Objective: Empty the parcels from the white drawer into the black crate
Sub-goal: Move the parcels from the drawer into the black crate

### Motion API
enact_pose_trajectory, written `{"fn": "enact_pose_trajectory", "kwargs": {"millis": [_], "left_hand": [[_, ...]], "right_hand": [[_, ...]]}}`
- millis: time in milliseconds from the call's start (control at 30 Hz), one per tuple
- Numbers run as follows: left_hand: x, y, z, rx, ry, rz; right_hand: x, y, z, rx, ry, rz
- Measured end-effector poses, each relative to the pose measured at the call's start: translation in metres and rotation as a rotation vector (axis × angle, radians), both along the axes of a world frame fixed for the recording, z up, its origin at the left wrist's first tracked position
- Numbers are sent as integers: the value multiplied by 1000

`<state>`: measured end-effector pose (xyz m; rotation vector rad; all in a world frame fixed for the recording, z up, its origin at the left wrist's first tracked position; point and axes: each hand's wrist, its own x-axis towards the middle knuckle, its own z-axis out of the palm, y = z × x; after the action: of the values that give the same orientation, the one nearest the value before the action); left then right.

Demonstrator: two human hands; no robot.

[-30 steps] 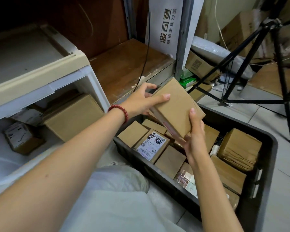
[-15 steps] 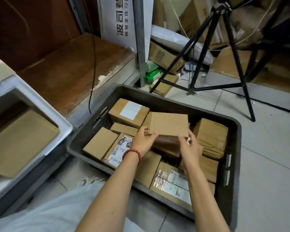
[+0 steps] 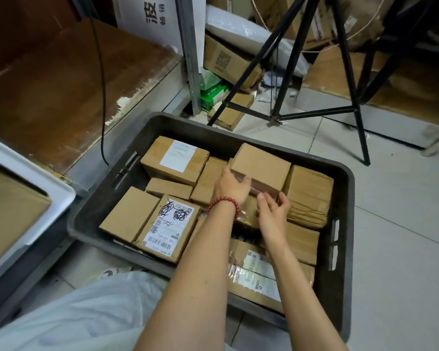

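Since half a second ago, carrying the plain brown parcel [image 3: 261, 165] farther back into the black crate [image 3: 340, 249], now sitting toward the rear middle, tilted, resting on other boxes beneath. Left hand [image 3: 232, 187] gripping the parcel's near left corner, fingers wrapped under the edge, red bead bracelet [image 3: 223, 202] showing at the wrist. Right hand [image 3: 273, 207] curling just below the parcel's near edge, fingertips [image 3: 261, 197] near the taped underside; cannot tell whether actually touching or holding it.

Lying around it in the crate: a labelled box [image 3: 175, 160] with a white sticker at the rear left, a scribbled-label box [image 3: 166, 228] at the front left beside a plain box [image 3: 128, 214], a stack of flat cardboard sleeves [image 3: 309, 196] just right of the carried parcel, and a taped parcel with printed labels [image 3: 254, 274] at the front, partly hidden by the right forearm.

Showing only a corner of the white drawer [image 3: 36, 188] at the left edge, with a large brown box [image 3: 8, 211] still inside. Standing beyond the crate on the tiled floor: black tripod legs [image 3: 350, 79], with a green packet [image 3: 213, 93] and more cartons behind. Hanging down over the brown shelf board [image 3: 48, 92]: a black cable [image 3: 102, 97].
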<state>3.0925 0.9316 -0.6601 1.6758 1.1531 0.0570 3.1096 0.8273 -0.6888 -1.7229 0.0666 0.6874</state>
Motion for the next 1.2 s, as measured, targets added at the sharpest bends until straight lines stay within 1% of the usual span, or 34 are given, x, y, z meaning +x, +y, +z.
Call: {"fn": "enact_pose_trajectory", "kwargs": {"millis": [167, 233, 300, 367, 467, 533, 600, 700, 733, 800, 867, 933, 1033, 1133, 1200], "left_hand": [[12, -12, -6, -22, -9, 7], [8, -12, -9, 6, 11, -39], [0, -8, -10, 76, 38, -120], [-11, -4, -9, 204, 122, -223], [-32, -1, -3, 519, 365, -336], [-47, 1, 3, 687, 445, -371], [-62, 5, 9, 789, 487, -411], [-89, 15, 24, 889, 565, -443], [-101, 20, 31, 912, 585, -430], [-129, 31, 45, 919, 601, -371], [-164, 41, 57, 907, 627, -267], [-204, 47, 67, 903, 686, -156], [-254, 45, 76, 839, 762, 1], [-285, 40, 88, 744, 722, 146], [-305, 37, 98, 781, 717, 172]], "right_hand": [[10, -6, -1, 88, -5, 32], [10, -10, -1, 101, -12, 40], [10, -11, 1, 102, -39, 56], [8, -11, 6, 106, -82, 73], [2, -10, 15, 82, -196, 116], [-5, -10, 19, 26, -290, 179], [-13, -8, 24, -46, -392, 277], [-22, 4, 41, -116, -528, 446], [-25, 9, 47, -159, -601, 508], [-32, 21, 64, -257, -809, 631], [-41, 34, 80, -317, -1013, 748], [-53, 48, 94, -351, -1163, 865], [-82, 67, 109, -367, -1315, 1013], [-117, 81, 115, -355, -1434, 1167], [-140, 89, 119, -316, -1486, 1249]]}}
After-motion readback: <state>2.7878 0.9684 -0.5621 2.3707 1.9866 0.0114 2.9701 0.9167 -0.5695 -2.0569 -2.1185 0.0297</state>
